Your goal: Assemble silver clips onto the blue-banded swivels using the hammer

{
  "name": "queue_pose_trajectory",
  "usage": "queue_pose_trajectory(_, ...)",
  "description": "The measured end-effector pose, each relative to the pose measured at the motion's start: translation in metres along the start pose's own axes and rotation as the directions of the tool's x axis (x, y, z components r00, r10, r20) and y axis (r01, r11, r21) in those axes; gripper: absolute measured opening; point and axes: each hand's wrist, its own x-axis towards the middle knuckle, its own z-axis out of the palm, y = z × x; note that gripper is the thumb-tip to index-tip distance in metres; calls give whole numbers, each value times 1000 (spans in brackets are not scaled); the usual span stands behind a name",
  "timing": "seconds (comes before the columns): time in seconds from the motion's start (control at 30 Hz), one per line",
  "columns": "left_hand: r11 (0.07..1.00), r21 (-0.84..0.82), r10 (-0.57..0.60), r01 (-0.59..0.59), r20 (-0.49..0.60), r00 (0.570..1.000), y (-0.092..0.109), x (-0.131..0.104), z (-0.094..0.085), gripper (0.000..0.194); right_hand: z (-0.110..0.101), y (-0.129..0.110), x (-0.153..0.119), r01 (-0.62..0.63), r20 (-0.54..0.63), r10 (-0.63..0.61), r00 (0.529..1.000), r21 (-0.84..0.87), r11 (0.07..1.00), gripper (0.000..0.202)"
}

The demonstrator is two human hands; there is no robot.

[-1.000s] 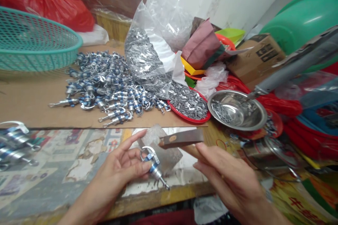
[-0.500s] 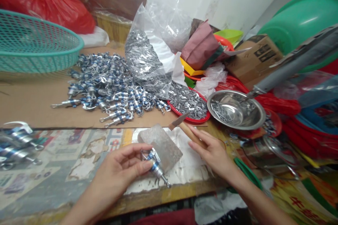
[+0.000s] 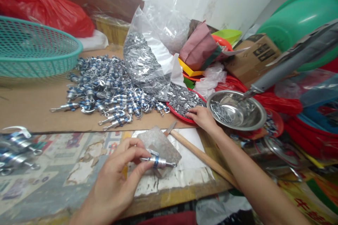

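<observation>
My left hand (image 3: 126, 165) pinches a silver and blue metal fitting (image 3: 161, 162), held level over a grey block (image 3: 169, 144). My right hand (image 3: 202, 117) reaches over the front rim of a red plate (image 3: 182, 117) of small grey metal pieces (image 3: 182, 98); its fingertips touch the pieces, and whether they grip one is too small to tell. A hammer with a wooden handle (image 3: 206, 156) lies on the white paper beside the block, its head at the block's back edge, its handle end passing under my right forearm.
Behind the block is a heap of similar fittings (image 3: 105, 84), with more at the left edge (image 3: 18, 151). A steel bowl (image 3: 248, 112) sits right of the plate. A grey bar (image 3: 287, 65) slants above it. A teal basket (image 3: 39, 63) stands back left.
The hammer has been let go and lies on the bench. My right hand has moved up to the red plate. In my left hand the fitting has turned from slanting to level.
</observation>
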Motion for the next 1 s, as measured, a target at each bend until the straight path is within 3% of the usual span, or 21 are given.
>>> queue_pose_trajectory(0.4,992,-101,-77,75,-17,997,1,4,2,8,-6,-2,0,-30,-103,21,995,-85,996,16)
queue_pose_trajectory(0.63,993,-97,-66,62,-32,997,2,3,2,10,0,-1,8,5,-146,9,989,100,995,16)
queue_pose_trajectory(0.77,992,-114,-65,61,-31,997,5,3,2,11,-2,-2,9,-8,-208,68,976,275,962,16)
queue_pose_trajectory(0.87,989,-126,-74,71,-18,997,6,3,2,11,-6,-19,-1,-23,-219,132,967,440,898,15)
queue_pose_trajectory(1.0,987,-110,-121,116,-45,992,3,2,5,4,-17,-73,-39,-9,-93,89,992,637,771,18)
